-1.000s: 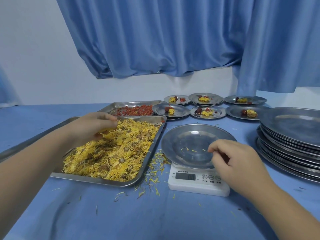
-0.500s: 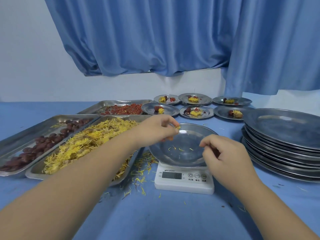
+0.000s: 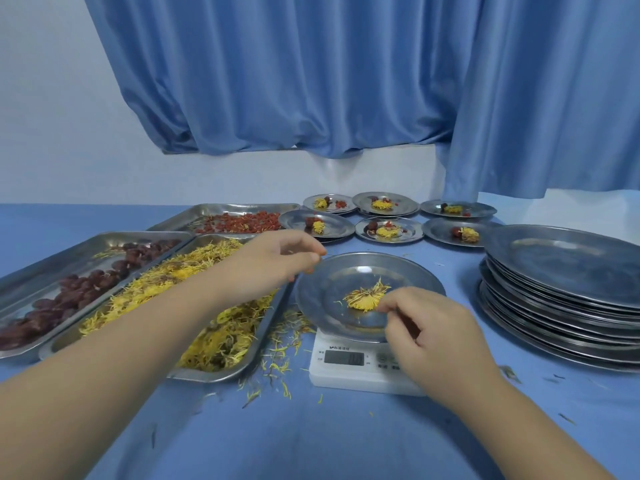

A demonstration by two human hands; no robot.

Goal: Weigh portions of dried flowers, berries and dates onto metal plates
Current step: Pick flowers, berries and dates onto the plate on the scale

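Six filled plates wait behind; our seventh plate, on the scale, holds one dried chrysanthemum. Our right hand pinches its petals, and our left hand hovers loosely curled. Goji berries and dates remain.

Yellow dried flower mid metal plate on scale.

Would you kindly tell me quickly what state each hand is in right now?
Left hand: fingers loosely curled, nothing visible held.
Right hand: fingers curled beside the dried flower; grip cannot be told.
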